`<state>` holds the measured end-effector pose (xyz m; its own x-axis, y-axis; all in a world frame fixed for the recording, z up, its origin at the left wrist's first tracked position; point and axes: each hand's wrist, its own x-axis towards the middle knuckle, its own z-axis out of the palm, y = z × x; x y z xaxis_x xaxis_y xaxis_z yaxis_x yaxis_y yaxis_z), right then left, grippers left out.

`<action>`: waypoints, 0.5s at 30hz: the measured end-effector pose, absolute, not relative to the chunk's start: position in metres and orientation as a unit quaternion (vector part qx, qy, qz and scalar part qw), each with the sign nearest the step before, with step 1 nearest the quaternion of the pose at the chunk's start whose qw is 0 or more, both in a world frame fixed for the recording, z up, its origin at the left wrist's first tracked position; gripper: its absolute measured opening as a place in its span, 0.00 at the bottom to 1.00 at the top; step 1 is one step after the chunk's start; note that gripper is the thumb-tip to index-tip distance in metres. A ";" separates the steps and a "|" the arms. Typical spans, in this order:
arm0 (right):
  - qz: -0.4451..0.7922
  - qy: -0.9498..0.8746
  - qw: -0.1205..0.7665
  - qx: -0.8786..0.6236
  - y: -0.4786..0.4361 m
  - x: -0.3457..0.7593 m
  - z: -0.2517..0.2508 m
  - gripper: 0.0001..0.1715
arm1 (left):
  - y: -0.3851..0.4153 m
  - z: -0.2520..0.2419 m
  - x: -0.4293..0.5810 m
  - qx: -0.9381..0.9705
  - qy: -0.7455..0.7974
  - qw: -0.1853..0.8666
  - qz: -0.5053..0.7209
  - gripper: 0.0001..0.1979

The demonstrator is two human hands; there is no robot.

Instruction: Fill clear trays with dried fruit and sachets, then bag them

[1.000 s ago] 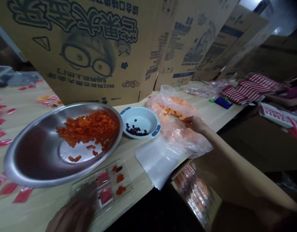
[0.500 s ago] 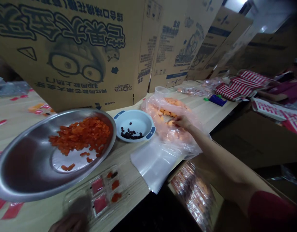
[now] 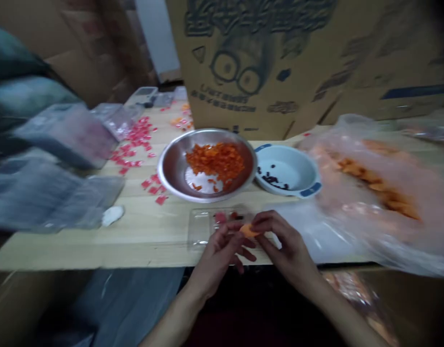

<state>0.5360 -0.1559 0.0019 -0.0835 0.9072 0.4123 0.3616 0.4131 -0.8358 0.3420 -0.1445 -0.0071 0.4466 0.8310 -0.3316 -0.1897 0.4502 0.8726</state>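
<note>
An orange piece (image 3: 249, 231) is pinched by my right hand (image 3: 285, 241), its left end at the fingertips of my left hand (image 3: 225, 248). Thumb and index finger of my left hand hold that end, while its other fingers are spread. Both hands are over the front edge of a clear plastic tray (image 3: 198, 231), which has a pink piece (image 3: 220, 218) and small dark and red bits in its compartments. Behind the tray a steel bowl (image 3: 175, 180) holds orange-red pieces (image 3: 222, 161). A light blue bowl (image 3: 301, 166) with small dark pieces (image 3: 274, 181) stands right of it.
A large clear bag (image 3: 355, 212) of orange pieces lies right, beside flat plastic sheets (image 3: 305, 226). Pink packets (image 3: 135, 140), stacked clear trays (image 3: 41, 193) and a white lump (image 3: 112, 215) are at left. A cardboard box (image 3: 222, 111) stands behind the bowls.
The view has swung left. My right hand has left the bag with an orange piece and come to the tray, where my left hand now meets it.
</note>
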 end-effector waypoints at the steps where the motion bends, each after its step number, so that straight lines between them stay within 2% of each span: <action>1: 0.271 -0.702 0.485 -0.445 -0.156 0.514 -0.007 0.09 | -0.145 -0.011 0.334 0.386 0.408 0.746 0.358 0.23; 3: 0.269 -0.734 0.469 -0.411 -0.151 0.485 -0.024 0.13 | -0.144 -0.020 0.311 0.407 0.453 0.680 0.408 0.21; 7: 0.276 -0.766 0.413 -0.409 -0.139 0.485 -0.034 0.22 | -0.130 -0.043 0.264 0.550 0.582 0.438 0.408 0.16; 12: 0.178 -0.730 0.399 -0.525 -0.135 0.572 -0.003 0.15 | -0.108 -0.072 0.251 0.716 0.568 0.244 0.326 0.15; 15: 0.096 -0.643 0.416 -0.636 -0.127 0.653 0.013 0.12 | -0.105 -0.085 0.251 0.773 0.556 0.085 0.293 0.16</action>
